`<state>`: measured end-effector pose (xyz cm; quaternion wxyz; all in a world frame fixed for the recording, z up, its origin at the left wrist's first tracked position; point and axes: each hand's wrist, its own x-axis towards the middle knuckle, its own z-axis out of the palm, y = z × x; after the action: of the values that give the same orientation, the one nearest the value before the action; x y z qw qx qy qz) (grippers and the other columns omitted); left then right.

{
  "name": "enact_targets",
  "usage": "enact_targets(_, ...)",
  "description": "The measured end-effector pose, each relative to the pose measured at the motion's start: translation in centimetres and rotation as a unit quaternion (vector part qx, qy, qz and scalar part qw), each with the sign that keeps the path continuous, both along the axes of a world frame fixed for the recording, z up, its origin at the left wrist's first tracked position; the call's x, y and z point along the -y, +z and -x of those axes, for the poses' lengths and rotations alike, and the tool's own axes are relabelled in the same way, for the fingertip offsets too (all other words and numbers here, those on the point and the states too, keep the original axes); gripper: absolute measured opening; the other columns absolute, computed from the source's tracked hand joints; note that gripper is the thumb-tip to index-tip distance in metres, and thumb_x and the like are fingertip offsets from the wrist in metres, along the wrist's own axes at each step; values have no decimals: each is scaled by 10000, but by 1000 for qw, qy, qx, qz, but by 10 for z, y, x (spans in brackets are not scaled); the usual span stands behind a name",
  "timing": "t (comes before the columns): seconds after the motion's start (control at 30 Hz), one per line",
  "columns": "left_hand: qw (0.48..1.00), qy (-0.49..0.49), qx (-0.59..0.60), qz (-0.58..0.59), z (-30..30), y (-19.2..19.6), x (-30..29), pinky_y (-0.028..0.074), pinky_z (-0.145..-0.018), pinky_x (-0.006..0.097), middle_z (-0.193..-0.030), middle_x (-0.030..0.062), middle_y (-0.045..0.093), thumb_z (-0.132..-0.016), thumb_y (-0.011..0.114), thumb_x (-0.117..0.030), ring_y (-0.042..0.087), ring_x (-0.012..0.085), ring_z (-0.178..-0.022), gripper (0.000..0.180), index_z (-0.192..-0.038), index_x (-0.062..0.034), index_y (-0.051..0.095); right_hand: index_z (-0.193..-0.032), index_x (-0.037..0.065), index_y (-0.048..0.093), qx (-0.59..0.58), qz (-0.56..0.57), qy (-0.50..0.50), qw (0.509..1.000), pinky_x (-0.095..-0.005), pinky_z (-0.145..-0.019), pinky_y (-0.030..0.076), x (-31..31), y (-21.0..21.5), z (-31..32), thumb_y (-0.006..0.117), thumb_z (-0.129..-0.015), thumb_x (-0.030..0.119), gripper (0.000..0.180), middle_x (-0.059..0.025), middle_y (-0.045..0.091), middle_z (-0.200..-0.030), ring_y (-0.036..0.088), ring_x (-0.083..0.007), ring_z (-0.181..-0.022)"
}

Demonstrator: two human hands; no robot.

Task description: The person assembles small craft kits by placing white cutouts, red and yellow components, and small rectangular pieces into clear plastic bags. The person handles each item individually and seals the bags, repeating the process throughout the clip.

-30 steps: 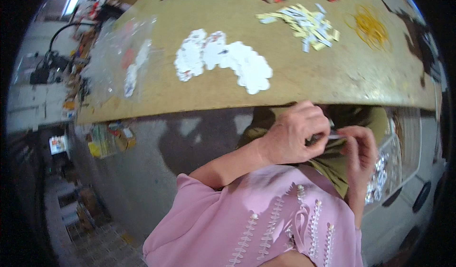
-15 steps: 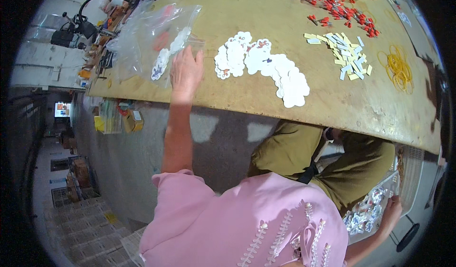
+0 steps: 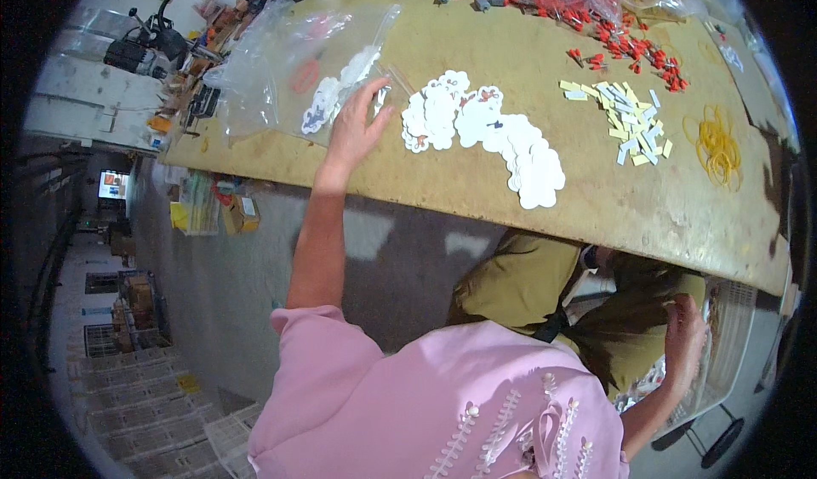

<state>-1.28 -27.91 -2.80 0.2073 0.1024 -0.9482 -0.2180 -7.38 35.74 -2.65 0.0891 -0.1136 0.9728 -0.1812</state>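
Head view: left hand [image 3: 356, 126] open on plastic bag [image 3: 298, 70]; right hand [image 3: 685, 334] below table edge, grip unclear.

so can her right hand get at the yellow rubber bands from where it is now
Probably not as it stands. The right hand is down below the table edge, by the lap, while the yellow rubber bands lie up on the tabletop. Nothing covers them, but the hand would have to come up over the edge first.

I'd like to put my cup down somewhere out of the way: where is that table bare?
Bare board lies along the near edge, below the white shaped cards, and between the yellow strips and the rubber bands. The far side is crowded with red pieces; the left hand and plastic bag fill the left.
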Motion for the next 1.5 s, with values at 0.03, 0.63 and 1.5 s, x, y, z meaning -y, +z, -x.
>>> enact_targets(0.03, 1000, -14, 2, -24, 0, 1, 0, 517, -1075, 438, -1360, 184, 695, -981, 733, -183, 658, 371, -1283, 467, -1415, -62, 612, -1146, -44, 653, -12, -7, 22, 1000, -523, -814, 542, -1, -7, 2, 654, -989, 28, 173, -273, 721, -1027, 687, -488, -944)
enact_targets(0.63, 963, 252, -93, 31, 5, -39, 92, 450, -1107, 524, -1392, 245, 660, -983, 708, -294, 588, 444, -1305, 517, -1404, -14, 600, -1101, -43, 676, 32, 45, 30, 998, -534, -758, 530, 5, -25, -2, 706, -922, 22, 193, -289, 708, -992, 673, -509, -913)
enact_targets(1.5, 880, -91, -151, -441, -16, 70, -176, 497, -727, 224, -973, 61, 678, -1063, 620, -5, 610, 84, -826, 195, -1253, -1, 576, -1366, -17, 660, 134, 475, 112, 863, -330, -893, 584, 138, 35, -16, 777, -940, 49, 447, -141, 756, -1196, 731, -212, -1051)
